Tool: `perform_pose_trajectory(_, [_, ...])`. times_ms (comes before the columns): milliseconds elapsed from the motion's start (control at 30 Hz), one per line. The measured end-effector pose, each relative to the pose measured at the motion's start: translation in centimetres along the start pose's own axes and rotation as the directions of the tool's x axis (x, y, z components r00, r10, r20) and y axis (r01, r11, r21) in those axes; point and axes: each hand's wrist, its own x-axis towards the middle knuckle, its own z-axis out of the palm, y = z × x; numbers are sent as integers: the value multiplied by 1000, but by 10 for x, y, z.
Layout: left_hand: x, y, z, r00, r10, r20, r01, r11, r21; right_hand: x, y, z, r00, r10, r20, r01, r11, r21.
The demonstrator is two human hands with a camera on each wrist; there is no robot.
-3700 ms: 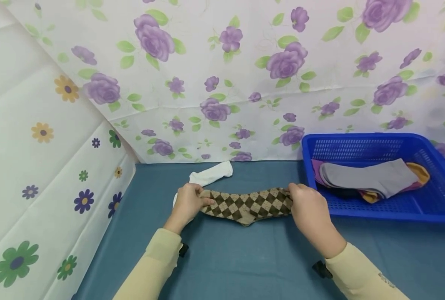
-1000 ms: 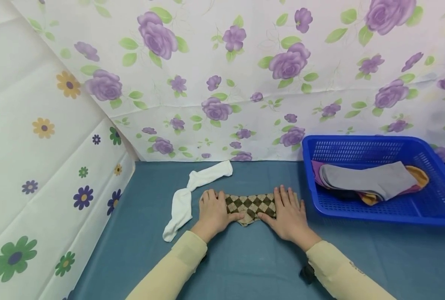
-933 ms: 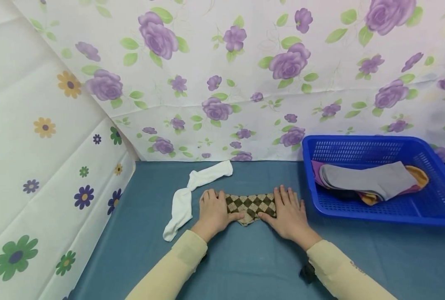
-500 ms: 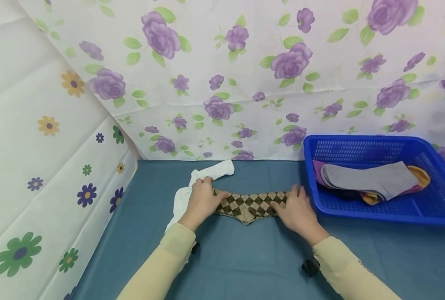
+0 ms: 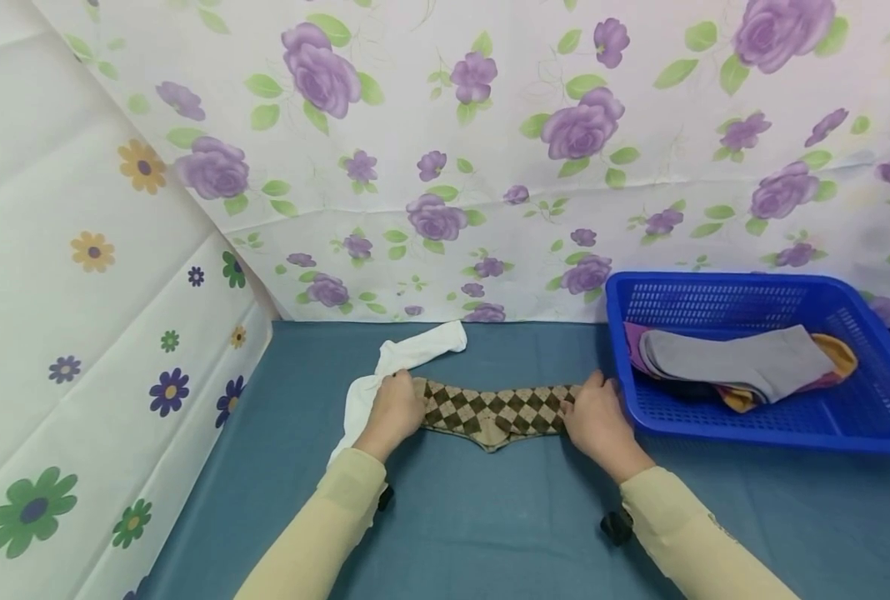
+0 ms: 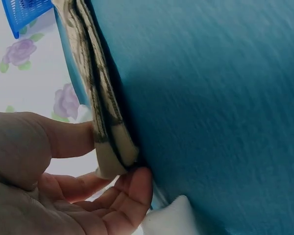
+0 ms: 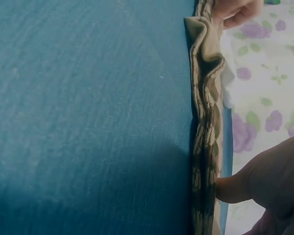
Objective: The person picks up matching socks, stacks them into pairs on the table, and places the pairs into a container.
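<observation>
A brown and beige argyle sock pair (image 5: 493,410) lies lengthwise on the blue cloth, heel pointing toward me. Two stacked layers of it show edge-on in the left wrist view. At its left end my left hand (image 5: 398,408) pinches the beige tip, with the thumb (image 6: 71,139) on top and the fingers curled round the end. My right hand (image 5: 601,421) grips the other end, its thumb (image 7: 232,188) against the upper layer; its other fingers are mostly hidden. Beside my left hand lie white socks (image 5: 424,346), partly covered by that hand.
A blue perforated basket (image 5: 760,435) stands at the right, close to my right hand. Inside are a grey sock (image 5: 745,358) and other coloured socks. Behind the blue cloth (image 5: 490,525) rises a white floral curtain (image 5: 490,167), with another flowered sheet (image 5: 115,333) on the left.
Both hands lay flat on the argyle socks a second ago. They have since moved apart to the two ends, and their fingers have curled there. The basket and white socks stayed put.
</observation>
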Motion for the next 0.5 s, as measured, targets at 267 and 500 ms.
perform_pose_trajectory(267, [2,-2,-4,997,-10,77,12,1000,-22,3,2,-1,980,109,165,-130,984,125])
perform_pose_trajectory(500, [0,-1,-2,988,15,155,-16,1000,4,4,1,0,987,74,144,-91,989,114])
